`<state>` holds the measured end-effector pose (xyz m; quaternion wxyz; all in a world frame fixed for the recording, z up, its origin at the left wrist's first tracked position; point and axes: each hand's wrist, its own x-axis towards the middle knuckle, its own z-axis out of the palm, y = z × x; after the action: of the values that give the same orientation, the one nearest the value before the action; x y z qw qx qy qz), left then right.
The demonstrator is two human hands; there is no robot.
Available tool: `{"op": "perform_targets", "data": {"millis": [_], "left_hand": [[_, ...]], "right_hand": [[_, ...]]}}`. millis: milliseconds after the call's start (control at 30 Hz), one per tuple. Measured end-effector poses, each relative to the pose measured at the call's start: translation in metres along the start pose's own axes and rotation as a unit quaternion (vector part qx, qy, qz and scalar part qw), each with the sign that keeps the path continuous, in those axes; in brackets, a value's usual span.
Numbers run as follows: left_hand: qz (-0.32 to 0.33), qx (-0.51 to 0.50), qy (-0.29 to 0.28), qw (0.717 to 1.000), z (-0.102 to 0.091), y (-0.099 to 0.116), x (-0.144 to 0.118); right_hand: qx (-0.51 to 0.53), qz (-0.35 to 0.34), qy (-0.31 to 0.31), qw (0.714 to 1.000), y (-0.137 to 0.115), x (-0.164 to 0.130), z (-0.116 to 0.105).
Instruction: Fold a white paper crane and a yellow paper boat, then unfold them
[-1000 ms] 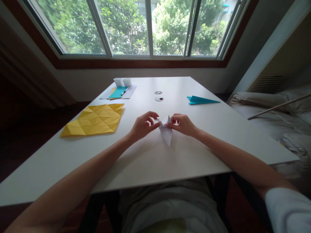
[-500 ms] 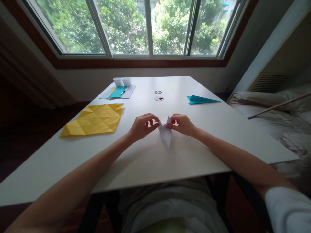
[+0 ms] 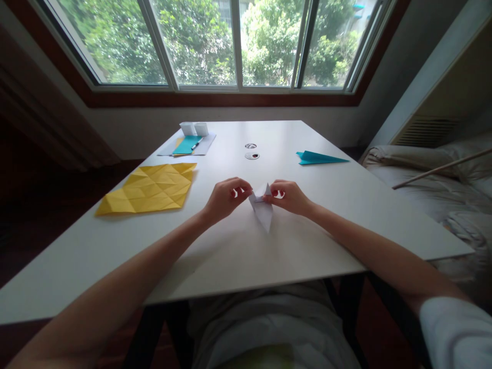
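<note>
Between my hands is a folded white paper (image 3: 263,211), with a long point toward me and raised corners on both sides. My left hand (image 3: 229,199) pinches its left corner between thumb and fingertips. On the other side, my right hand (image 3: 289,196) is closed on the right part of the same paper, thumb low and index finger bent. The fingertips cover parts of the upper folds. The paper is held just over the white table (image 3: 230,256), and I cannot tell whether its tip touches the surface.
A creased yellow sheet (image 3: 149,189) lies at the left. Behind it are a blue sheet (image 3: 187,145), a pen (image 3: 197,143) and small white paper boxes (image 3: 194,129). A folded blue paper plane (image 3: 321,158) lies at the right. Two round cable-hole covers (image 3: 251,156) sit mid-table.
My left fingers have shifted slightly up and left along the paper's left corner. The right hand stays nearly where it was. The view has moved very slightly.
</note>
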<state>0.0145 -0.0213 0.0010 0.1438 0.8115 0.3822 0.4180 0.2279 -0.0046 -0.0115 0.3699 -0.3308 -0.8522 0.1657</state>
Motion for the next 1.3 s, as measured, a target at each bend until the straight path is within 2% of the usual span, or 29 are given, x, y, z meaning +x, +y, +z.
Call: {"op": "perform_targets", "data": {"millis": [167, 367, 633, 933, 1067, 1300], "left_hand": [[-0.038, -0.038, 0.0, 0.999, 0.001, -0.003, 0.0], [-0.05, -0.026, 0.006, 0.998, 0.001, -0.003, 0.0], [-0.092, -0.098, 0.0, 0.991, 0.003, -0.015, 0.001], [-0.066, -0.108, -0.015, 0.992, 0.012, 0.005, -0.002], [-0.07, -0.118, -0.014, 0.99, 0.014, 0.006, -0.003], [-0.095, -0.05, -0.025, 0.994, 0.009, 0.007, -0.001]], "right_hand": [[-0.003, -0.007, -0.002, 1.0, 0.001, 0.0, -0.001], [-0.001, -0.005, 0.0, 1.0, 0.001, 0.0, 0.0], [-0.014, 0.011, 0.006, 1.0, 0.001, -0.001, -0.001], [0.041, 0.034, 0.024, 0.998, -0.013, 0.002, 0.002], [0.071, 0.051, 0.033, 0.996, -0.015, 0.002, 0.002], [0.083, 0.073, 0.048, 0.993, -0.012, 0.003, 0.001]]}}
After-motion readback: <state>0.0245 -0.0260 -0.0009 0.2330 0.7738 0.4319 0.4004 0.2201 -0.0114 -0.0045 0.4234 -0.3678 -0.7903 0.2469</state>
